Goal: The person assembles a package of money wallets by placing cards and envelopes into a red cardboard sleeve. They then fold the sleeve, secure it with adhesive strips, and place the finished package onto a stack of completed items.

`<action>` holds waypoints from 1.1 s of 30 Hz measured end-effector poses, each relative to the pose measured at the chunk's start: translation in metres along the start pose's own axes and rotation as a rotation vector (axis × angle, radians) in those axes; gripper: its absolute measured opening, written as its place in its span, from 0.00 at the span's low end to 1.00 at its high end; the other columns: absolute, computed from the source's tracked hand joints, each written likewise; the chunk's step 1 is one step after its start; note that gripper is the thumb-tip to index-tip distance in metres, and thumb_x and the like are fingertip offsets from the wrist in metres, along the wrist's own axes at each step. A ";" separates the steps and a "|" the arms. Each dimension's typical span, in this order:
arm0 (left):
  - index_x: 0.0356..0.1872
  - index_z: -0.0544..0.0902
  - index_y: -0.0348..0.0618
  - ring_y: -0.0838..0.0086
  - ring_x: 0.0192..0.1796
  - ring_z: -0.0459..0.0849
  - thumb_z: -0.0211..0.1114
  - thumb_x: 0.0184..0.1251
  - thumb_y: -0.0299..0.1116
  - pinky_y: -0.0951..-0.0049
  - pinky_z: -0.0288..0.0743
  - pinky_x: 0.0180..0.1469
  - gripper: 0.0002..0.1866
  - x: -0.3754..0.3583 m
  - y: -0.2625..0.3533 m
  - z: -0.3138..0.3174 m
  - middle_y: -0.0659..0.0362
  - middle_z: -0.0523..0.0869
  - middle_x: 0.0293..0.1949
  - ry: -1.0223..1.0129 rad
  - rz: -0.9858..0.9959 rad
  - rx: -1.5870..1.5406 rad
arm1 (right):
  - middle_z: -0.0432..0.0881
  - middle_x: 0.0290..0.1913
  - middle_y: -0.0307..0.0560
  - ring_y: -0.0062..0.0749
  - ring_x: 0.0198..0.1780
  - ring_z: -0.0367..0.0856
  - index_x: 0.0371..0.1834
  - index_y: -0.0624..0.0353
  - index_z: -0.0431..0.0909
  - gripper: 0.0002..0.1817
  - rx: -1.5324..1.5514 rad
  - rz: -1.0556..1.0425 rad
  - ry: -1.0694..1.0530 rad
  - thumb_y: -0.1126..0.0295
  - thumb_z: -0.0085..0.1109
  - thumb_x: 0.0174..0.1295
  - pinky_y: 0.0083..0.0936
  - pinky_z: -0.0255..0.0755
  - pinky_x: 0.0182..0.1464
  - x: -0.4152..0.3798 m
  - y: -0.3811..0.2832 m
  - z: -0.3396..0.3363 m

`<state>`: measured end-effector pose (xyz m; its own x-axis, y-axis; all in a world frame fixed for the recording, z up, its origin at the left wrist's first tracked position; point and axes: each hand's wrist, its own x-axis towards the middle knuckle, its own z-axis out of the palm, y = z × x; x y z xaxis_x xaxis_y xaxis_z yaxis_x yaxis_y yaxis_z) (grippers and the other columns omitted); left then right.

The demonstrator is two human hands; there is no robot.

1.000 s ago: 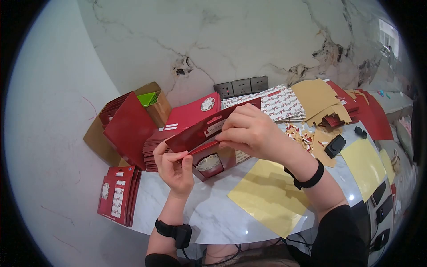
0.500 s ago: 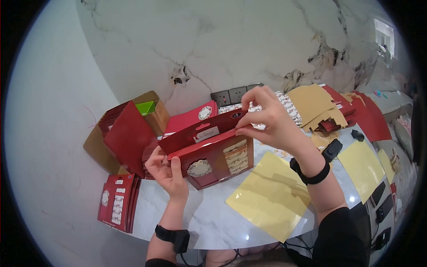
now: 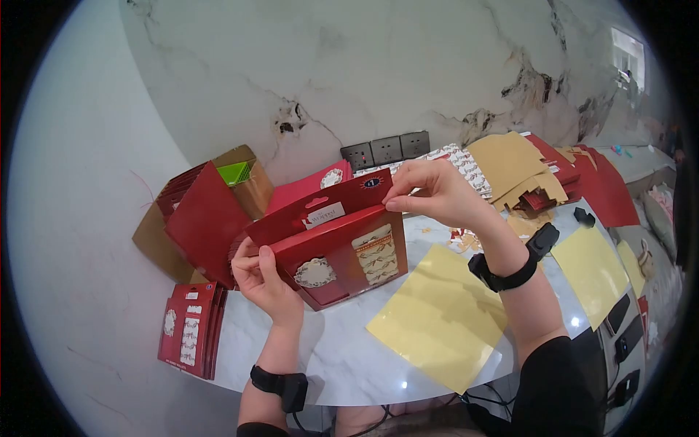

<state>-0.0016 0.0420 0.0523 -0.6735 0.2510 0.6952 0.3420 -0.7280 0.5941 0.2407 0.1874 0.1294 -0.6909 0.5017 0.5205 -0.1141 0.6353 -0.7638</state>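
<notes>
A red flat package (image 3: 335,255) with a hanging-tab flap, a white label and two cut-out windows stands tilted above the marble table. My left hand (image 3: 266,280) grips its left edge, thumb in front. At the top right corner, my right hand (image 3: 429,191) pinches the package between thumb and fingers. Through the windows show a scalloped white shape and a patterned strip. Right of the package lies a yellow sheet (image 3: 440,320) on the table.
Finished-looking red packages (image 3: 191,328) stand at the left edge. Behind them a cardboard box (image 3: 156,244) holds red folders and a green basket (image 3: 234,173). Sockets (image 3: 386,149) line the wall. Brown card (image 3: 510,166) and another yellow sheet (image 3: 591,277) are at the right.
The package has tilted so its flap and label face the camera more. My right hand has moved slightly down and left, its raised fingers now lowered and closer together.
</notes>
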 end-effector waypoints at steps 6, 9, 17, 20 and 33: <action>0.37 0.66 0.46 0.75 0.53 0.75 0.59 0.66 0.19 0.71 0.67 0.64 0.11 0.007 0.010 0.000 0.57 0.76 0.50 -0.028 -0.142 -0.126 | 0.71 0.46 0.40 0.21 0.44 0.78 0.35 0.63 0.86 0.02 -0.024 -0.069 -0.025 0.78 0.67 0.60 0.19 0.78 0.49 -0.003 -0.008 0.004; 0.39 0.64 0.47 0.76 0.53 0.74 0.55 0.66 0.19 0.72 0.67 0.63 0.11 0.012 0.026 0.011 0.60 0.74 0.47 -0.054 -0.160 -0.080 | 0.70 0.48 0.40 0.23 0.46 0.77 0.37 0.59 0.86 0.04 -0.030 -0.113 -0.047 0.78 0.65 0.60 0.21 0.76 0.48 -0.003 -0.003 0.003; 0.48 0.71 0.44 0.72 0.59 0.71 0.60 0.73 0.27 0.69 0.61 0.66 0.08 0.004 -0.005 -0.002 0.59 0.72 0.51 -0.070 0.052 0.118 | 0.73 0.45 0.43 0.30 0.46 0.76 0.39 0.56 0.87 0.08 -0.133 -0.221 -0.040 0.81 0.64 0.60 0.26 0.72 0.47 -0.002 -0.004 0.004; 0.45 0.76 0.42 0.72 0.61 0.69 0.63 0.73 0.30 0.69 0.58 0.68 0.07 0.003 -0.008 -0.014 0.59 0.72 0.52 -0.175 0.131 0.177 | 0.74 0.44 0.44 0.32 0.46 0.77 0.39 0.59 0.87 0.07 -0.181 -0.225 -0.067 0.81 0.64 0.59 0.27 0.73 0.47 -0.004 -0.013 0.003; 0.39 0.75 0.43 0.76 0.50 0.70 0.68 0.66 0.23 0.71 0.61 0.61 0.08 0.007 0.002 -0.002 0.63 0.73 0.40 -0.155 0.080 0.129 | 0.76 0.37 0.42 0.32 0.39 0.78 0.39 0.58 0.87 0.09 -0.262 -0.375 -0.003 0.82 0.67 0.57 0.26 0.74 0.41 -0.002 -0.008 0.002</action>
<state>-0.0074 0.0410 0.0578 -0.5351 0.2982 0.7904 0.4784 -0.6641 0.5745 0.2413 0.1799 0.1342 -0.6386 0.2069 0.7412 -0.1729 0.9000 -0.4002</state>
